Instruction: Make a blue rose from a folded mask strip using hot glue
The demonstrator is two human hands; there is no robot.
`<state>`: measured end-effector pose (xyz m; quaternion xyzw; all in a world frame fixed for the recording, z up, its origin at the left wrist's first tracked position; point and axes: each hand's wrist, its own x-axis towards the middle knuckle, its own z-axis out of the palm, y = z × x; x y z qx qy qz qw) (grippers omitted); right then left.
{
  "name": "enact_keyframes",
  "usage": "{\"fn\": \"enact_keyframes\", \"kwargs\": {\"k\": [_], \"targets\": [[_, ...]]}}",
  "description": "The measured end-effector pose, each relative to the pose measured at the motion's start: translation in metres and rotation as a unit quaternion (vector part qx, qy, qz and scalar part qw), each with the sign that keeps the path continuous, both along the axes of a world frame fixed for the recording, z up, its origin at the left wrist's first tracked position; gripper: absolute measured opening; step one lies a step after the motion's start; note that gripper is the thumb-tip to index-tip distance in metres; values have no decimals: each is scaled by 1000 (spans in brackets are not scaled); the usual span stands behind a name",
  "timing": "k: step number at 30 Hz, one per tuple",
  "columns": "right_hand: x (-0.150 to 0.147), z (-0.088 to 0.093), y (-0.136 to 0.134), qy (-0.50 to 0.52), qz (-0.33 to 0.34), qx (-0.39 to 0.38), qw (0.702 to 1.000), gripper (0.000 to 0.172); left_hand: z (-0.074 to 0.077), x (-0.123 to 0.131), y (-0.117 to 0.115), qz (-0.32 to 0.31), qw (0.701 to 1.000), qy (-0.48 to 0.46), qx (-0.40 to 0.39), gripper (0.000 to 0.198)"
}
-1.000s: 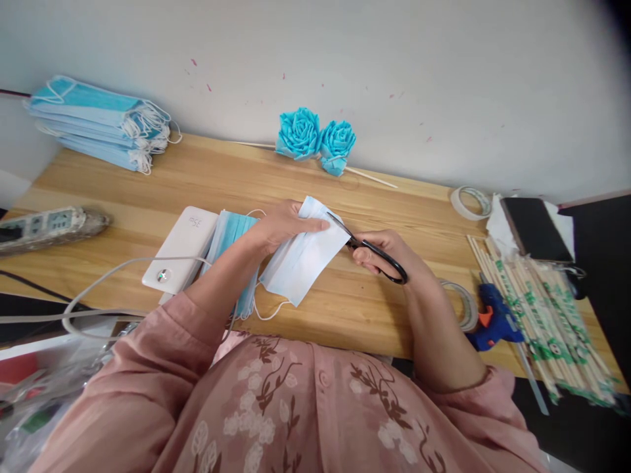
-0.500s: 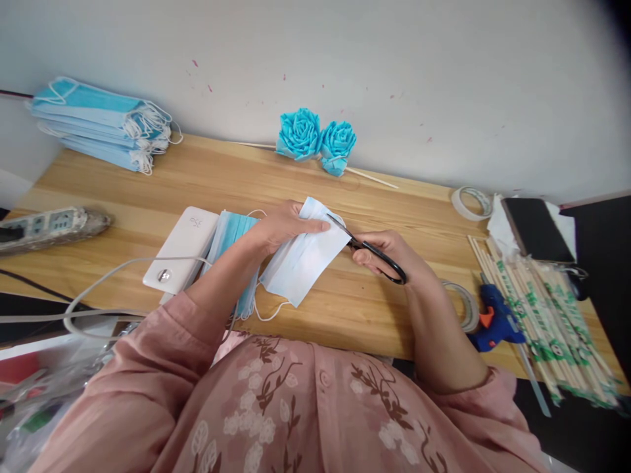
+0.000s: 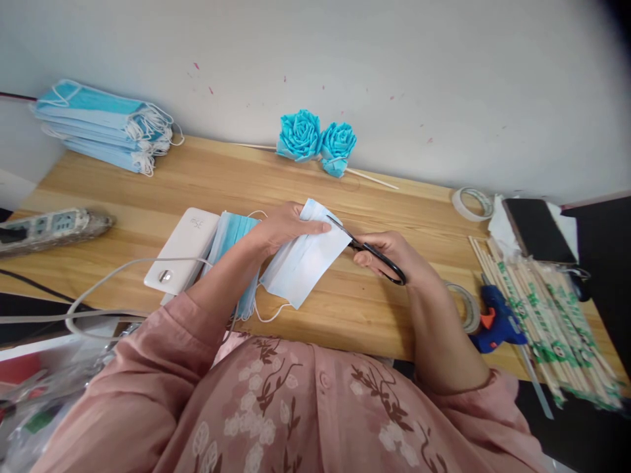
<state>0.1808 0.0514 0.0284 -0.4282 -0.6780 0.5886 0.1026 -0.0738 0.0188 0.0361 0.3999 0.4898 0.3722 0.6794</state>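
Observation:
A pale blue and white face mask is gripped near its upper edge by my left hand, the thumb lying across it. My right hand is closed around the black handles of a pair of scissors. The blades reach over the upper right part of the mask, close to my left thumb; whether they are cutting into it I cannot tell. Under my left forearm lie more blue masks, partly hidden, with white ear loops on the wood.
A white power bank with a cable lies left, near a power strip. Stacked masks stand back left. Two blue mask-fabric roses lie by the wall. At right are tape, a blue glue gun, wrapped chopsticks and a phone.

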Motion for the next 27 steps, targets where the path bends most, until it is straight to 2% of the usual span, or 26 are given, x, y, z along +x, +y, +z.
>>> {"fn": "enact_keyframes", "kwargs": {"k": [4, 10, 15, 21, 24, 27], "targets": [[1, 1, 1, -2, 8, 24, 1000, 61, 2, -1, 0, 16, 1000, 10, 0, 33], [-8, 19, -2, 29, 7, 78, 996, 52, 1, -4, 0, 18, 1000, -6, 13, 32], [-7, 21, -2, 39, 58, 52, 996, 52, 0, -4, 0, 9, 1000, -2, 16, 32], [-2, 17, 0, 62, 72, 45, 994, 53, 1, -4, -1, 4, 1000, -11, 26, 31], [-1, 15, 1, 64, 78, 27, 995, 58, 1, -3, -1, 0, 1000, -10, 29, 32], [0, 14, 2, 62, 84, 25, 994, 71, 2, -1, -2, -2, 999, -15, 34, 33]]}}
